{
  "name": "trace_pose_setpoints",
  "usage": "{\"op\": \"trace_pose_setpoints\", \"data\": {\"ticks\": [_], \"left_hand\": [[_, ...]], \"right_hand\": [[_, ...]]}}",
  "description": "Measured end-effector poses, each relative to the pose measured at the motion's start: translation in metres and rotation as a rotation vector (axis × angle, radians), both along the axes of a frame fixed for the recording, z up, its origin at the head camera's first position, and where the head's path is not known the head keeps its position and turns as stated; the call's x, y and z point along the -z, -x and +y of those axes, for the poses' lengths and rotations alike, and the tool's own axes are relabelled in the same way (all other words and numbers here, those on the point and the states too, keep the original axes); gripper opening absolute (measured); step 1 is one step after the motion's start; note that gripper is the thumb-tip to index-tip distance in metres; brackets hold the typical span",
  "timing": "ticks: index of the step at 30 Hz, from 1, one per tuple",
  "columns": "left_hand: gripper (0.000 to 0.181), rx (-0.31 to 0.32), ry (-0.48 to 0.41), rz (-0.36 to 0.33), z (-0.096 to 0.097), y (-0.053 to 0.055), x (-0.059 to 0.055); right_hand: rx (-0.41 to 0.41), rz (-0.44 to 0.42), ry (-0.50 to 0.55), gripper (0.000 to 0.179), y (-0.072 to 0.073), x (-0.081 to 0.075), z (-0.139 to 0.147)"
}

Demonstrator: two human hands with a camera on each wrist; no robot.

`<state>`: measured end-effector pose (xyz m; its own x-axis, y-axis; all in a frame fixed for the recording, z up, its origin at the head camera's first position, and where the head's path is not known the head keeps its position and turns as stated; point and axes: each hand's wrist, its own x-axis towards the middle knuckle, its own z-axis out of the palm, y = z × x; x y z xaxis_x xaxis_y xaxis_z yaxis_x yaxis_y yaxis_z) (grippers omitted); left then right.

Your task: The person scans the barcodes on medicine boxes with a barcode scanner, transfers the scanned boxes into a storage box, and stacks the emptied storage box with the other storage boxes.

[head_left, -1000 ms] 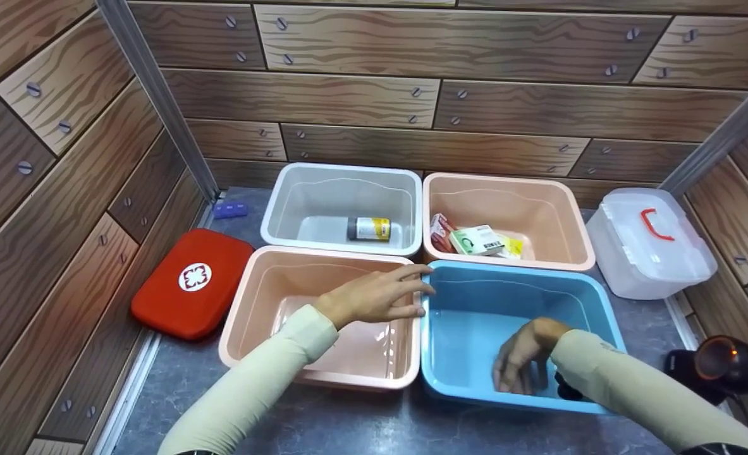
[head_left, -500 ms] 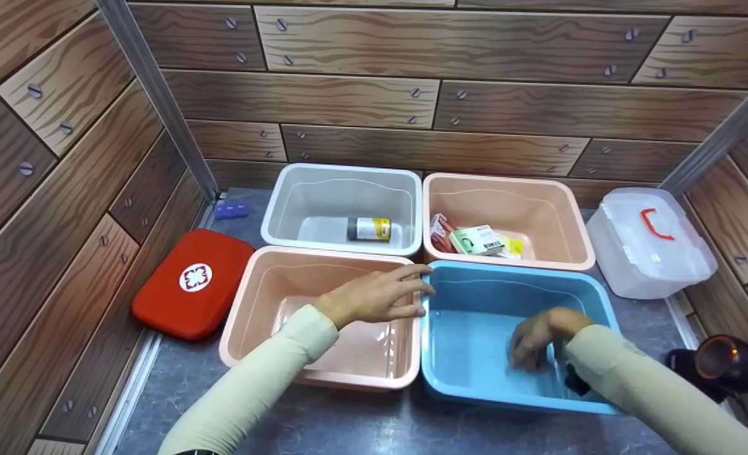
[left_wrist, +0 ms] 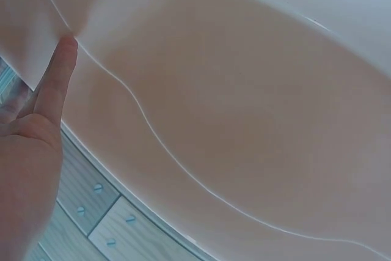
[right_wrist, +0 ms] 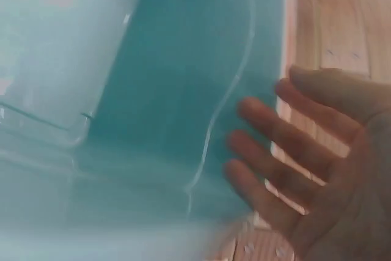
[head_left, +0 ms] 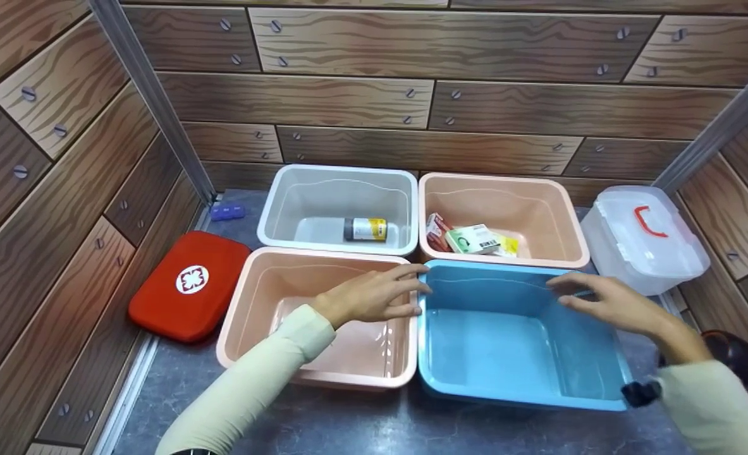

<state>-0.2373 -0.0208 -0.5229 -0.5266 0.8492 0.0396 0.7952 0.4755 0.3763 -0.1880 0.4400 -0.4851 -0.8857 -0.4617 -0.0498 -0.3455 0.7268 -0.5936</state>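
My left hand [head_left: 374,297] reaches across the front pink bin [head_left: 315,382], its spread fingertips at the rim where that bin meets the blue bin [head_left: 494,360]. In the left wrist view the fingers [left_wrist: 58,80] lie straight along the pink wall. Over the far right rim of the blue bin is my right hand [head_left: 614,303], holding nothing. Its fingers [right_wrist: 287,136] are loosely bent and spread in the right wrist view. Nothing lies in the visible part of the blue bin.
Behind stand a grey bin [head_left: 285,208] with a dark bottle [head_left: 365,229] and a pink bin [head_left: 538,215] with several medicine boxes [head_left: 473,239]. A red case [head_left: 187,291] and purple pillbox [head_left: 227,212] lie left. A clear lidded box [head_left: 645,246] and a black device [head_left: 737,357] stand right.
My right hand has risen out of the blue bin and moved right and away, to its far right rim. My left hand has stayed at the shared rim.
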Motion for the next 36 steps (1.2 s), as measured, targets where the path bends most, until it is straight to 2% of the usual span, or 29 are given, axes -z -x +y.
{"op": "trace_pose_setpoints", "data": {"ticks": [3,6,10,16,20,24,26,30,33,36], "left_hand": [[0.048,0.002,0.005,0.001,0.0,0.0,0.0],[0.047,-0.004,0.007,0.005,0.001,-0.001,-0.001],[0.046,-0.038,0.013,-0.003,0.001,-0.002,-0.002],[0.051,-0.144,0.017,-0.073,0.003,-0.002,-0.009],[0.054,-0.212,0.022,-0.089,0.01,-0.001,-0.015],[0.054,-0.254,0.047,-0.065,0.02,-0.001,-0.018],[0.054,-0.274,0.055,-0.041,0.025,-0.001,-0.018],[0.053,-0.313,0.031,-0.026,0.032,0.0,-0.016],[0.053,-0.324,-0.007,-0.043,0.035,0.001,-0.015],[0.056,-0.325,-0.044,-0.088,0.036,0.0,-0.014]], "right_hand": [[0.123,0.086,0.086,0.031,-0.015,0.001,0.012],[0.22,0.164,0.16,0.031,-0.03,0.009,0.026],[0.303,0.188,0.225,0.041,-0.05,0.024,0.04],[0.34,0.047,0.346,0.067,-0.08,0.047,0.051],[0.372,-0.033,0.379,0.067,-0.099,0.057,0.056],[0.397,-0.154,0.394,0.063,-0.113,0.065,0.06],[0.396,-0.242,0.432,0.063,-0.117,0.069,0.062],[0.398,-0.404,0.583,0.065,-0.12,0.075,0.064],[0.389,-0.456,0.686,0.065,-0.122,0.077,0.063],[0.359,-0.47,0.751,0.065,-0.123,0.077,0.062]]}}
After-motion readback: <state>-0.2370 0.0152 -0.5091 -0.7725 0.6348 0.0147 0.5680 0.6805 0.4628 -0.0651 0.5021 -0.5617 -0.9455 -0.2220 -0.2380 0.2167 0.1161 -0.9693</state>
